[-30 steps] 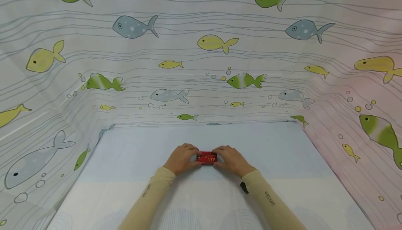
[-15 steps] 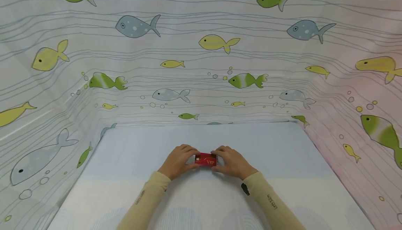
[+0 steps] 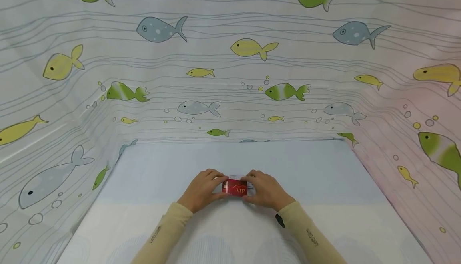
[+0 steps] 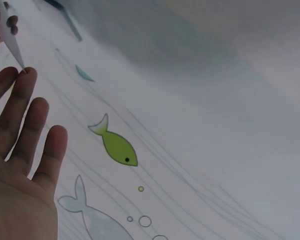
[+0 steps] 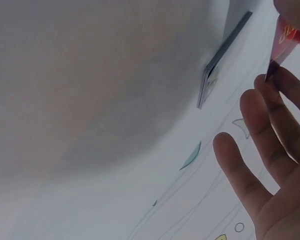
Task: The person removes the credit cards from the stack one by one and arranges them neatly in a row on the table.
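A red card (image 3: 235, 188) with "VIP" in gold letters is held up between both hands, its printed face toward me. My left hand (image 3: 201, 190) pinches its left end between thumb and fingers; my right hand (image 3: 264, 191) pinches the right end. In the left wrist view the card's pale back (image 4: 10, 42) runs down to a fingertip. The other fingers of each hand spread out free of it. Behind the card, a thin stack of flat cards (image 5: 206, 82) lies on the table in the right wrist view, mostly hidden from the head view.
The table (image 3: 162, 164) wears a cover, pale blue at the back and whitish in front. Fish-printed sheeting (image 3: 248, 71) stands up along the back and both sides.
Both hands have drawn the card slightly toward the body and raised it. Something pale now shows on the table behind it.
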`<state>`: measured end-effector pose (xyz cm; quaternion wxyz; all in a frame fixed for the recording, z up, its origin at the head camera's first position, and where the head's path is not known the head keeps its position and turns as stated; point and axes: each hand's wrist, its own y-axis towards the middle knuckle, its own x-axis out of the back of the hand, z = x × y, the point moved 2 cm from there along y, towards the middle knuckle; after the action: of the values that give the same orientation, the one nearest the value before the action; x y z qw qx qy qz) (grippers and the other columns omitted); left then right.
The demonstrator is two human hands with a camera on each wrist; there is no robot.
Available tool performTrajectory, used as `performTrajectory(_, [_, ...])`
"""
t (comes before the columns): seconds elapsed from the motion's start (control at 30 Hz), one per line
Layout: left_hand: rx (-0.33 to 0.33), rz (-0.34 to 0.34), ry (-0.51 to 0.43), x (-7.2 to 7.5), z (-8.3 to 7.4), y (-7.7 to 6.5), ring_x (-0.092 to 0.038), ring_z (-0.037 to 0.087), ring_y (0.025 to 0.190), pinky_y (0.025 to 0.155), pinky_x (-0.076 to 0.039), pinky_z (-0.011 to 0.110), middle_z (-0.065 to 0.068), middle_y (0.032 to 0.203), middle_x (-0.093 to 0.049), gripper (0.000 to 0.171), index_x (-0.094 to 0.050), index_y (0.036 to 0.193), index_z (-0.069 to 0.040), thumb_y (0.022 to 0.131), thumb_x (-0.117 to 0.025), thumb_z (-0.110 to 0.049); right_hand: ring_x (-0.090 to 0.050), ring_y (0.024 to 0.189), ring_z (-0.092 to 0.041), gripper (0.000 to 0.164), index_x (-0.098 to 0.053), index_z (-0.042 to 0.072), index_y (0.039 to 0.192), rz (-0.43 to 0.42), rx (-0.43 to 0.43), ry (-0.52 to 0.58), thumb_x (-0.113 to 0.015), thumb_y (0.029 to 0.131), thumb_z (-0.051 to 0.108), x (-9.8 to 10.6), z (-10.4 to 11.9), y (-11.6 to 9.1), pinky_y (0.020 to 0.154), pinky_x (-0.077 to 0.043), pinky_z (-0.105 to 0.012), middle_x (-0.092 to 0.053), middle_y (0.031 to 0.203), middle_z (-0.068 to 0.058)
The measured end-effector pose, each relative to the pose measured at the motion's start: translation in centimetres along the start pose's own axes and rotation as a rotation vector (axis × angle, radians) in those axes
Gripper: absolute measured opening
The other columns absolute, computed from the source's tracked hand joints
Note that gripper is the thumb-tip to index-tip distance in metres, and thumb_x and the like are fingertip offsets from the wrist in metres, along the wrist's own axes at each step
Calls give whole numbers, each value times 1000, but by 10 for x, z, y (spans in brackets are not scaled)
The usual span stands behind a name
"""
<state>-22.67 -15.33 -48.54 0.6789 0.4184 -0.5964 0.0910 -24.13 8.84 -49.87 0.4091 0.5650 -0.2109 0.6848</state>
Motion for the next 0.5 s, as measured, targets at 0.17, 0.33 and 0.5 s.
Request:
performTrajectory(0.17, [28, 11, 7, 5, -5, -2, -61, 22, 107, 91, -53, 40, 2, 115, -67, 62, -70, 127, -10, 76, -89, -40, -62, 97, -12, 53, -70, 22, 124, -59, 41, -51, -84, 79, 46, 3, 2, -3, 80, -56, -35, -62, 115, 5])
performTrajectory(0.33, [62, 42, -18, 5, -6, -6, -62, 22, 99, 82, -54, 39, 3, 113, -66, 62, -69, 128, -9, 77, -89, -39, -63, 92, -10, 48, -72, 24, 120, -100, 74, -66, -82, 78, 45, 6, 6, -4, 74, -56, -33, -61, 112, 7])
performTrajectory(0.5, [77, 30, -14, 2, -4, -11, -63, 22, 96, 77, -54, 38, 2, 111, -65, 60, -71, 124, -10, 77, -88, -42, -62, 90, -9, 47, -72, 24, 119, -108, 79, -59, -81, 78, 46, 4, 11, -5, 73, -56, -31, -62, 110, 7])
